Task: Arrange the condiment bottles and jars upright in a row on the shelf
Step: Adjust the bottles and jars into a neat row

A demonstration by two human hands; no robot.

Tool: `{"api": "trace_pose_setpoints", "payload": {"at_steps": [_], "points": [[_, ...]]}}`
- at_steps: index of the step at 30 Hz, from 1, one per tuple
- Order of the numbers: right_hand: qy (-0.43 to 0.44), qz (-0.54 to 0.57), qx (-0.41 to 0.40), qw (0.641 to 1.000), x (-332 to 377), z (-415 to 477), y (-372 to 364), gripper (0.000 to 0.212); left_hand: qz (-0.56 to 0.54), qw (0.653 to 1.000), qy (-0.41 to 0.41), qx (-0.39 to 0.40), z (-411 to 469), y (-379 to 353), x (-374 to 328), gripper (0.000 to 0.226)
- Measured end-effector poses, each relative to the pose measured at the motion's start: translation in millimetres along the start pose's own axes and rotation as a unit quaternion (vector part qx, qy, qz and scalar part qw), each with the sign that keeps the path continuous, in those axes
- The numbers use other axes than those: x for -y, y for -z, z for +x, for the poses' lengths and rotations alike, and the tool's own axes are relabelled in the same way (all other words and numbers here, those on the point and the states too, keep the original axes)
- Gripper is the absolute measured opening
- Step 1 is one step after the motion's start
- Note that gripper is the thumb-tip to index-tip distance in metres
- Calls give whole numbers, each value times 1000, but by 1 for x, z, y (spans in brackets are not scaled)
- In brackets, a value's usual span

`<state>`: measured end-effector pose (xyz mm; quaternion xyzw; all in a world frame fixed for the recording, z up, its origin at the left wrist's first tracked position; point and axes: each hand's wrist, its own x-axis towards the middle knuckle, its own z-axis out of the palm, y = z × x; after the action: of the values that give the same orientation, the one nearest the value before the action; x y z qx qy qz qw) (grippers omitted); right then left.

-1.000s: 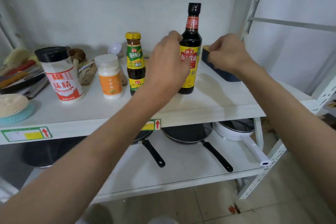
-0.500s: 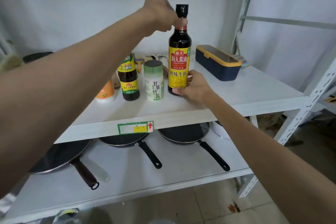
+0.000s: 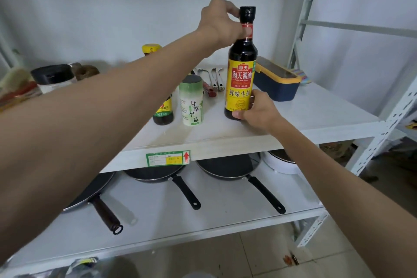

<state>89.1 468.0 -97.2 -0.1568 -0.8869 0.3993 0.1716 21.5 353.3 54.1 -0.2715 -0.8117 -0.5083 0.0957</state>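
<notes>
Near the shelf (image 3: pixel 316 124) edge, hands (image 3: pixel 222 20) grip soy sauce bottle (image 3: pixel 241 70).

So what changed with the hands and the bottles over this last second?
The left hand rose from the soy sauce bottle body to its neck; the right hand left the blue box and took its base. A salt shaker came into view. The bottle stayed upright.

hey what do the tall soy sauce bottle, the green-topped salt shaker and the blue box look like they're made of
Soy sauce bottle: dark and glossy with sharp highlights on its shoulder, so glass or hard clear plastic; the cap looks like black plastic. Salt shaker: matte white body with a pale green lid, probably plastic. Blue box: smooth navy walls and a yellow rim, likely moulded plastic.
</notes>
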Motion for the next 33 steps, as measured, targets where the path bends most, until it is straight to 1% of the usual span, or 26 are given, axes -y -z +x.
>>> {"api": "trace_pose_setpoints", "payload": {"at_steps": [3,7,8,10,11,13,16,18,21,24,33], "points": [[-4,2,-1,1000,-8,-2,12,66,-5,1000,-4,6,-2,-14,-7,54],[-1,-5,-20,1000,-19,-6,24,63,32,999,-30,15,-25,-18,-17,51],[-1,-5,-28,1000,-22,-6,25,62,34,999,-36,-3,-39,-16,-15,47],[-1,-1,-37,999,-25,-7,27,62,50,996,-40,-64,-77,-14,-6,35],[0,1,-36,999,-27,-7,27,62,71,993,-30,-89,-99,-13,3,30],[6,4,-26,1000,-26,-8,27,61,123,986,18,-108,-138,-11,26,26],[15,14,-9,1000,-22,-10,25,60,176,970,129,-105,-174,-7,64,29],[18,15,2,1000,-19,-11,21,60,186,964,173,-83,-182,-6,82,32],[20,18,13,1000,-16,-10,13,64,195,959,193,-65,-179,-6,93,36],[19,17,13,1000,-12,-10,7,65,171,960,210,-67,-168,-5,99,36],[23,10,13,1000,-7,-12,6,63,166,963,200,-74,-146,-16,107,31]]}}
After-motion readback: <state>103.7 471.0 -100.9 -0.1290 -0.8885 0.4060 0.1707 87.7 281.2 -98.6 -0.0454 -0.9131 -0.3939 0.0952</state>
